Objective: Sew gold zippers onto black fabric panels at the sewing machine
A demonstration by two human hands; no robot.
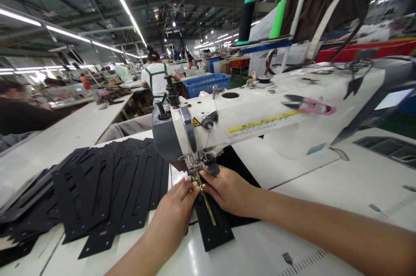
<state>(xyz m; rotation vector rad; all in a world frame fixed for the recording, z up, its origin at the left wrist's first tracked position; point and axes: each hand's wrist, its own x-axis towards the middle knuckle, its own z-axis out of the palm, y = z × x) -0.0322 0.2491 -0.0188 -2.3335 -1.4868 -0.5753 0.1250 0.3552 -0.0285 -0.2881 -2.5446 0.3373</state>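
A black panel with a gold-toothed zipper (208, 209) lies beneath the needle area of a white sewing machine (260, 115). My left hand (175, 204) is closed at the panel's left edge, its thumb and index finger beside the zipper's slider. From the other side, my right hand (230, 191) grips the panel with bent fingers, right by the presser foot. Both sets of fingertips nearly meet over the zipper, so the slider is partly covered. The panel's near end, with small holes, sticks out toward me. More black material (242, 167) spreads under my right wrist.
Overlapping black cut panels (113, 189) are piled left of the machine. Pink-handled thread snips (312, 105) rest on the machine arm. Black (247, 20) and green thread cones (277, 18) stand behind it. A blue crate (208, 84) and a person in white (157, 76) are further back.
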